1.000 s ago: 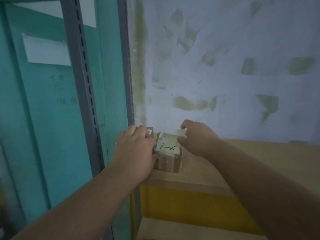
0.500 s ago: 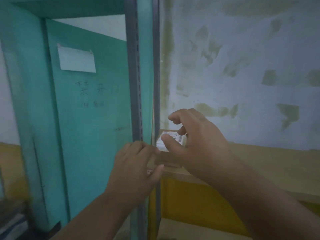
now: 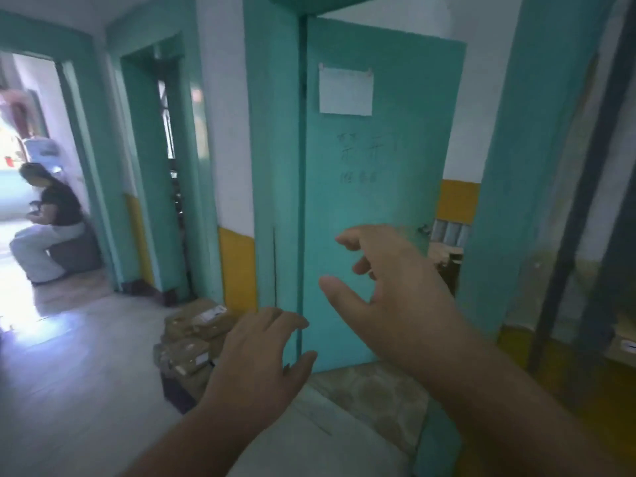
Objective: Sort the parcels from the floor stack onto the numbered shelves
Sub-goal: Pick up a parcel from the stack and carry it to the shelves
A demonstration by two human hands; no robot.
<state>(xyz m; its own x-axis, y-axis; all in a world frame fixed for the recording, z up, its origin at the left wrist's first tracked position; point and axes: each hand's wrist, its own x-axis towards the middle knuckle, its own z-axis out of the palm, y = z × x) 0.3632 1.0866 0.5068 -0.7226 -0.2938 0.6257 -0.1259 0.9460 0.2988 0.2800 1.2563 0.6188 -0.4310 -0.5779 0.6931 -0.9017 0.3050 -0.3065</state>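
Observation:
A stack of brown cardboard parcels (image 3: 192, 342) with white labels lies on the floor against the teal door frame, left of centre. My left hand (image 3: 261, 359) hovers just right of the stack, fingers loosely spread and holding nothing. My right hand (image 3: 389, 290) is raised in front of the teal door, fingers spread, empty. The dark metal shelf upright (image 3: 568, 256) shows at the right edge, with a parcel (image 3: 624, 342) on a shelf behind it. The small parcel marked 1-6 is out of view.
A teal door (image 3: 375, 187) with a white paper sheet (image 3: 345, 91) stands half open ahead. A pale cloth-covered surface (image 3: 344, 418) lies below my hands. A person (image 3: 48, 218) sits in the far left doorway. Light floor (image 3: 75, 373) spreads to the left.
Both hands have come off the small parcel on the shelf. The view has swung left from the shelf to the door and the floor stack.

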